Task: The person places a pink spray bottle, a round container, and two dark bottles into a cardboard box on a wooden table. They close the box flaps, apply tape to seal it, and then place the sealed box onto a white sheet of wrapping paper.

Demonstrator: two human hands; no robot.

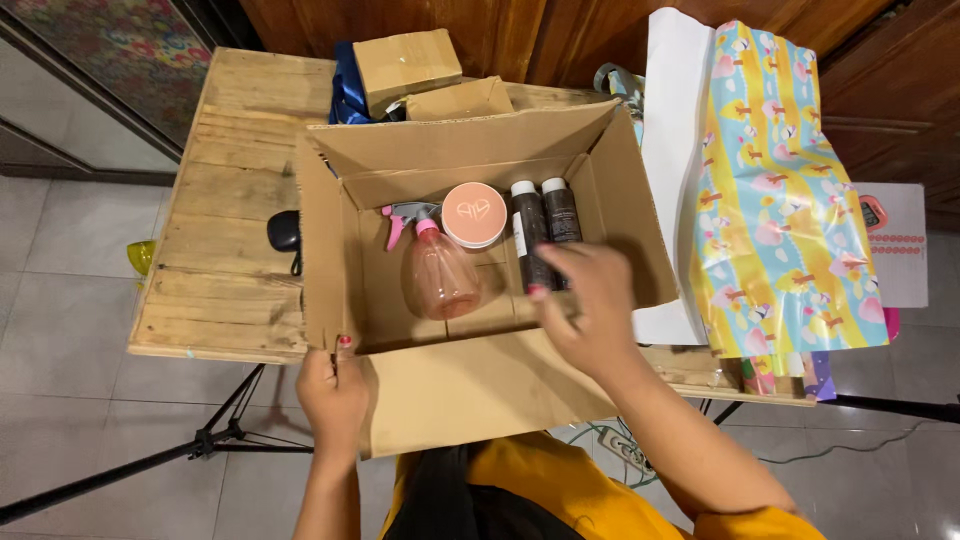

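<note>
Top-down view of an open cardboard box [480, 390] resting on a wooden table [225, 200]. The left hand [333, 392] pinches the near-left corner of the box, thumb over the edge, steadying it. The right hand [590, 305] reaches into the box, its fingers closed on the lower part of two dark bottles [545, 225] that lie side by side against the right wall, white caps toward the far side. Beside them lie a round pink jar [474, 214] and a pink spray bottle [438, 265], its trigger pointing left. Judged from this arrangement, the bottles are best handled with a firm grip near their middle, kept parallel and clear of the jar, while the left hand holds the box still so that it does not slide. Patterned wrapping paper [780, 200] lies at right; smaller boxes [410, 65] stand behind.
</note>
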